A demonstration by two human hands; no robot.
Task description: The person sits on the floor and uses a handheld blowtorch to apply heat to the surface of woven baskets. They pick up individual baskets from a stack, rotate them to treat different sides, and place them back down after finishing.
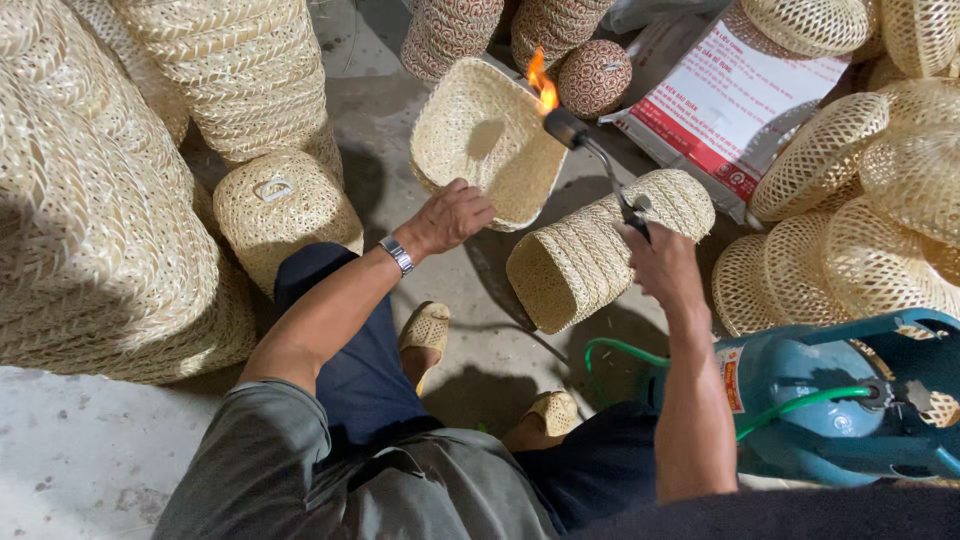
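While the left hand (452,215) tips a rectangular woven basket (487,140) up off the floor (80,450), the right hand (660,262) works a gas torch (598,160) at it. Left hand: fingers curled over the basket's near rim, thumb side toward the camera, closed on the rim, not spread. Silver wristwatch (397,254) on that wrist. Basket's open mouth faces the camera, tilted, inside in full view.

Right hand: wrapped tight around the torch handle, fingers pressed together; the fingertips are hidden under the hand, so the exact grip on the trigger is unclear. Torch wand runs up and left from the fist to a dark nozzle. Orange flame (541,85) burns at the nozzle, just beside the basket's upper right rim; can't tell if it actually touches the weave.

Second basket, long one (600,250), lies on its side between the two hands, mouth toward lower left, just under the torch wand and apart from the held one.

Green hose (800,402) loops from the floor over a blue gas cylinder (830,400) at lower right, near the right forearm.

Surroundings: tall stacks of pale woven baskets (110,200) on the left, open-weave round baskets (860,200) piled on the right, patterned reddish baskets (595,75) at the top. A printed white and red sack (730,100) lies behind the long basket. Person is seated, sandalled feet (428,328) on bare concrete.
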